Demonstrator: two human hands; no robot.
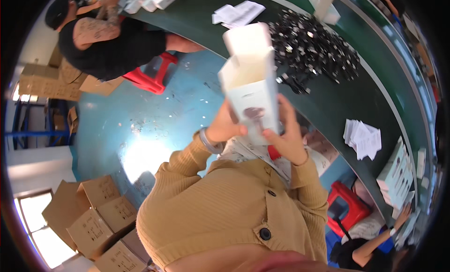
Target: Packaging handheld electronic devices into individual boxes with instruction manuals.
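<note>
A tall white carton (253,103) with a dark printed picture on its front is held upright in front of me. Its top flaps stand raised, and the pale inner wall shows; what lies deeper inside is hidden. My left hand (225,125) grips the carton's lower left side, thumb across the front. On the lower right side, my right hand (289,133) holds it with the thumb on the front face. Just beyond the carton, a heap of black cables (311,47) with shiny metal plugs lies on the dark green work surface (328,101).
Folded paper sheets lie at the far side (239,14) and at the right (363,138). White boxes (396,176) stand by the right end. One person (103,47) sits at the left near a red stool (154,75), another (370,253) at lower right. Brown cartons (101,215) stack lower left.
</note>
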